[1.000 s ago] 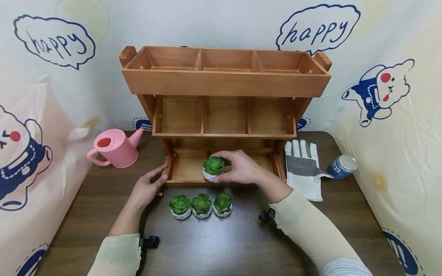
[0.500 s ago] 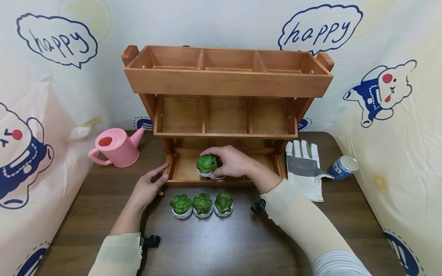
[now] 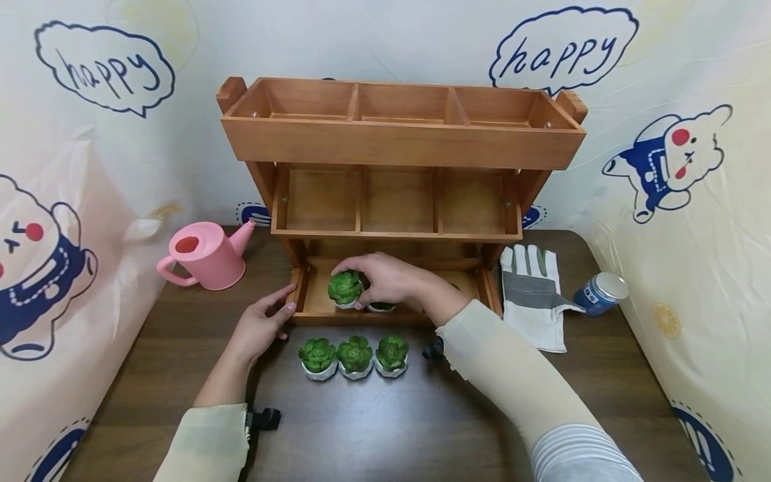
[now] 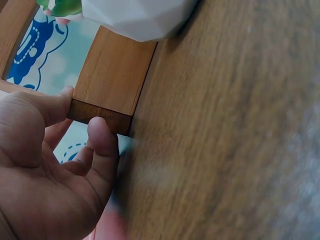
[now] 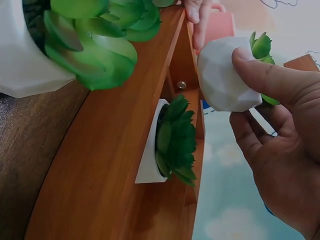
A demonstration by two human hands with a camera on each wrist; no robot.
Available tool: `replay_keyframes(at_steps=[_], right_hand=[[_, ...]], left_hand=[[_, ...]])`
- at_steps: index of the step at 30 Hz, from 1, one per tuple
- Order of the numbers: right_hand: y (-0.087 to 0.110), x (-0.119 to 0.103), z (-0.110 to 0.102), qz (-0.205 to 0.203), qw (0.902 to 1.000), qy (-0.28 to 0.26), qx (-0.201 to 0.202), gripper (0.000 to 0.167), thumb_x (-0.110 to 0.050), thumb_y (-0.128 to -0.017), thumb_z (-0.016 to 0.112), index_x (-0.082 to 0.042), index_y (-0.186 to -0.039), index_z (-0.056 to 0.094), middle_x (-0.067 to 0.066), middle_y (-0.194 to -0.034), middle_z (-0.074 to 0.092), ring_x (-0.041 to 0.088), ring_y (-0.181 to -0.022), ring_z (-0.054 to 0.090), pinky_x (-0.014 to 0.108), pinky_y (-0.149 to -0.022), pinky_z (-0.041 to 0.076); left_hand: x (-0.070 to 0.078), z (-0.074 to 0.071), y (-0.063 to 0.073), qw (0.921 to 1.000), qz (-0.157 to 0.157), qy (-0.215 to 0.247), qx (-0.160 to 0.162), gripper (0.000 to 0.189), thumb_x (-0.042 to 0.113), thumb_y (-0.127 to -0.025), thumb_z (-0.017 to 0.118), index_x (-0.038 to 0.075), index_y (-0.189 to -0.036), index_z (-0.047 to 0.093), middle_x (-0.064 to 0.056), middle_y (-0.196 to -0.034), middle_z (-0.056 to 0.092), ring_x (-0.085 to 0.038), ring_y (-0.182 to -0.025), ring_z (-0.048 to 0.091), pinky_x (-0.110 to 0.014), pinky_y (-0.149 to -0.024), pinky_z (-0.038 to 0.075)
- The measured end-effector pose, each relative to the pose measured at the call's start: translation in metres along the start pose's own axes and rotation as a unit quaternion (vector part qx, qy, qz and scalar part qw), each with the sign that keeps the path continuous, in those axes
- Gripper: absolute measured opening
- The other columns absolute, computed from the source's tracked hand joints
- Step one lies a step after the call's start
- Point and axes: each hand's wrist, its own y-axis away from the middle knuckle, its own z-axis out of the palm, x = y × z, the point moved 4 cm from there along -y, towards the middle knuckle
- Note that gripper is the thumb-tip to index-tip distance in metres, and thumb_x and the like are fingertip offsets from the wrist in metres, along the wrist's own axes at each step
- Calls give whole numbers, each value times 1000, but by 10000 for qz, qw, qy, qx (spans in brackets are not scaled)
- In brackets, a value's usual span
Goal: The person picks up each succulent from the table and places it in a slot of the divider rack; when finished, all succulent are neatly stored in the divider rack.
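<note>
My right hand (image 3: 391, 278) grips a small potted succulent (image 3: 345, 288) by its white faceted pot (image 5: 225, 75), above the left compartment of the bottom tier of a wooden plant shelf (image 3: 397, 144). A second succulent (image 5: 175, 140) sits in that tier, just right of the held one, mostly hidden by the right hand in the head view. At the tier's left end, my left hand (image 3: 259, 328) holds the wooden edge (image 4: 100, 117) between thumb and fingers. Three more potted succulents (image 3: 355, 358) stand in a row on the table before the shelf.
A pink watering can (image 3: 207, 258) stands left of the shelf. Right of it lie a white and grey glove (image 3: 533, 298) and a tilted blue can (image 3: 599, 294). The shelf's upper tiers each have three compartments. A printed cloth (image 3: 397, 40) hangs behind and at the sides.
My right hand has moved left with the held succulent, from the bottom tier's middle to over its left compartment, partly uncovering the second succulent. My left hand keeps its place on the shelf.
</note>
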Motion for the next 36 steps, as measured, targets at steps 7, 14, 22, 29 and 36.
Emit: replay_keyframes(at_steps=[7,14,22,29,36], right_hand=[[-15,4,8,19,9995,-45,-314,69,-10,-83,88,-20,-145,59,-6,-127,66,10,-115,60,31,-102,47],[-28,5,16,6,9981,273,-548,67,-10,-85,87,-21,-144,58,-1,-134,64,12,-122,58,30,-106,45],[-38,9,26,117,9970,215,-731,65,-5,-85,85,-23,-142,59,-1,-132,63,13,-121,58,31,-105,47],[-41,18,30,230,9962,228,-815,65,-1,-85,83,-23,-141,60,-1,-131,63,12,-118,58,31,-104,47],[-48,17,36,195,9946,443,-923,63,1,-85,80,-22,-141,61,-1,-131,63,13,-118,57,30,-105,46]], left_hand=[[1,-2,2,10000,26,17,12,54,44,-104,61,37,-156,48,-18,-154,41,-35,-111,54,-36,-72,60],[0,-4,3,9999,91,61,59,53,43,-105,61,35,-156,49,-18,-152,41,-35,-111,54,-37,-71,60],[-2,-3,1,9999,101,85,62,52,42,-105,62,36,-154,50,-17,-148,44,-34,-109,54,-37,-70,61],[1,1,-1,9998,94,141,-36,52,40,-104,63,36,-155,50,-16,-149,44,-35,-109,54,-38,-71,61],[2,0,1,9999,55,124,14,51,37,-105,63,35,-155,50,-16,-150,44,-35,-108,54,-38,-70,61]])
